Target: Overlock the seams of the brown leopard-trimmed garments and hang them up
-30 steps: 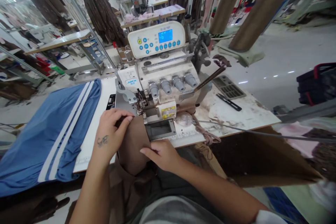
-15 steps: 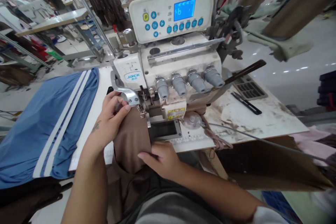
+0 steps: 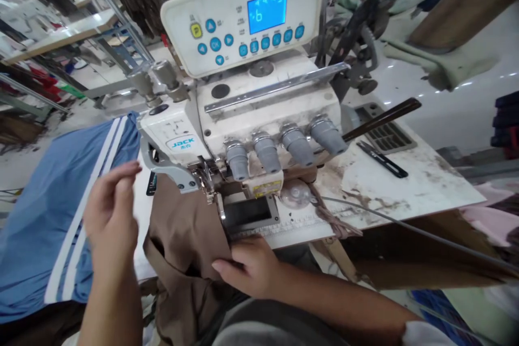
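Note:
A brown fabric piece (image 3: 190, 227) lies under the presser foot of a white sewing machine (image 3: 267, 92) and hangs in folds over the table edge. My right hand (image 3: 253, 267) grips its near right edge, thumb on top and fingers beneath. To the left of the cloth, my left hand (image 3: 111, 216) is raised and apart from it. Its fingers are loosely bent with nothing between them, slightly blurred. The silver presser foot (image 3: 211, 192) stands at the far right of the fabric.
Blue fabric with white stripes (image 3: 60, 211) covers the table's left side. On the right lie black thread snips (image 3: 383, 159), with a dark stick-like tool (image 3: 383, 119) behind them. A grey cable (image 3: 385, 219) crosses the front right, and a lit control panel (image 3: 243, 16) tops the machine.
My left hand has let go of the brown fabric by the presser foot and moved left. My right hand keeps its grip. The camera view has shifted closer to the machine.

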### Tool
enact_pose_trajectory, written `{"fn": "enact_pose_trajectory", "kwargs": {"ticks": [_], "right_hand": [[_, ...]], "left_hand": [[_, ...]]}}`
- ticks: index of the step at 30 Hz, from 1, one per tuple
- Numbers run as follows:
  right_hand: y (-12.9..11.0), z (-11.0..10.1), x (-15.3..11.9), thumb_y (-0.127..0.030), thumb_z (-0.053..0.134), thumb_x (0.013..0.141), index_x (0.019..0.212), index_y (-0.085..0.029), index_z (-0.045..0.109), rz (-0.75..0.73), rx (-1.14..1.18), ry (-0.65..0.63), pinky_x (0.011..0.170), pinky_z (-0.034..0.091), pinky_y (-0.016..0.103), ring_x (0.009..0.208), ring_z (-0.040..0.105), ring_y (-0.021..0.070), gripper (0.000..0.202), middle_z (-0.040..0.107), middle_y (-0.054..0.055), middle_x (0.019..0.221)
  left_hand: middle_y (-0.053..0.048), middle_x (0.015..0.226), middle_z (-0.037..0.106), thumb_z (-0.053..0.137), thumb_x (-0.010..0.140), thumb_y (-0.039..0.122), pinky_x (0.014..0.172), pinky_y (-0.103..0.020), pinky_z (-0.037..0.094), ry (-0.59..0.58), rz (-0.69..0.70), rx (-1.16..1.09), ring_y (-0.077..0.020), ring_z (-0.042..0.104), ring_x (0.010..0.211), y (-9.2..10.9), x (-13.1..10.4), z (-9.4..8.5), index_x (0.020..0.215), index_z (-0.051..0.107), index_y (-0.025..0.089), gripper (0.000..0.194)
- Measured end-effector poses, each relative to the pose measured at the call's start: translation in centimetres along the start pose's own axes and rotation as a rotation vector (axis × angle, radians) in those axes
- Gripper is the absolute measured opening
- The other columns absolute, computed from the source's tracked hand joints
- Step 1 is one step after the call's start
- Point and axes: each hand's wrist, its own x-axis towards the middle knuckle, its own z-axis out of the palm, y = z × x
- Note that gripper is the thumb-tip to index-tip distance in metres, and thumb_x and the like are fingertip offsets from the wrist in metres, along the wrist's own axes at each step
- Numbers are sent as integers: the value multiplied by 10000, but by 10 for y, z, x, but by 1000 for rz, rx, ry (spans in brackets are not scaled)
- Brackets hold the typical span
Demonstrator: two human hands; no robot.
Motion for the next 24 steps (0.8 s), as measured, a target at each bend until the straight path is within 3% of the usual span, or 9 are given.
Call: {"fn": "enact_pose_trajectory", "kwargs": {"ticks": [2, 4, 6, 8, 10, 14, 17, 20, 24], "right_hand": [[0, 0, 0, -472, 550, 1067, 578, -217, 442, -8, 6, 2, 526, 276, 281, 492, 458, 112, 562, 479, -33, 492], [1, 0, 1, -474, 547, 1073, 577, -215, 441, -13, 11, -8, 533, 288, 279, 493, 461, 110, 570, 477, -35, 494], [1, 0, 1, -486, 541, 1081, 571, -215, 437, -20, 14, -20, 531, 286, 277, 490, 452, 108, 587, 464, -37, 492], [1, 0, 0, -501, 527, 1090, 565, -215, 443, -25, 7, -49, 526, 280, 278, 490, 444, 110, 604, 455, -36, 490], [1, -1, -1, -512, 510, 1099, 562, -213, 456, -24, -12, -97, 533, 283, 278, 501, 445, 113, 617, 464, -29, 498], [-1, -1, -1, -523, 505, 1088, 560, -214, 410, -6, -6, -132, 536, 261, 282, 507, 390, 108, 620, 412, -39, 511], [-4, -4, 1, -502, 565, 1040, 573, -215, 359, 51, 96, -110, 527, 230, 276, 501, 330, 94, 586, 338, -63, 521], [-6, -8, 4, -485, 620, 995, 589, -212, 359, 154, 230, -108, 518, 219, 259, 518, 303, 87, 554, 308, -75, 538], [-6, -14, 6, -548, 620, 985, 614, -212, 378, 257, 380, -183, 501, 219, 238, 557, 299, 89, 556, 297, -71, 583]], "left_hand": [[-64, 1496, 619, 513, 1049, 456, 1217, -538, 464, 129, -170, -247, -297, 632, 1335, -2, -55, -21, 1400, 617, 268, 411], [-25, 1588, 559, 657, 950, 552, 1271, -525, 402, -57, -382, -214, -324, 513, 1483, -10, -110, -42, 1472, 582, 357, 562], [-60, 1393, 714, 813, 795, 611, 1188, -549, 501, -312, -657, -76, -386, 599, 1390, -21, -153, -60, 1314, 703, 319, 605], [-70, 1193, 794, 794, 768, 686, 1023, -554, 619, -274, -846, -169, -402, 710, 1213, -30, -179, -74, 1174, 744, 299, 563], [-60, 1171, 802, 783, 764, 706, 939, -517, 657, -166, -891, -348, -380, 743, 1140, -37, -187, -83, 1181, 735, 308, 578], [-62, 1129, 812, 929, 655, 584, 969, -467, 645, -336, -920, -318, -366, 751, 1116, -46, -188, -94, 1182, 763, 280, 630], [-65, 1172, 804, 878, 701, 637, 1019, -461, 620, -290, -894, -349, -370, 718, 1205, -52, -195, -104, 1214, 755, 274, 641], [-69, 1206, 797, 970, 589, 549, 1044, -396, 600, -403, -885, -220, -376, 683, 1271, -54, -203, -117, 1168, 777, 262, 675], [-49, 1303, 767, 916, 674, 568, 974, -393, 631, -350, -950, -265, -356, 699, 1246, -50, -208, -130, 1295, 716, 315, 699]]}}
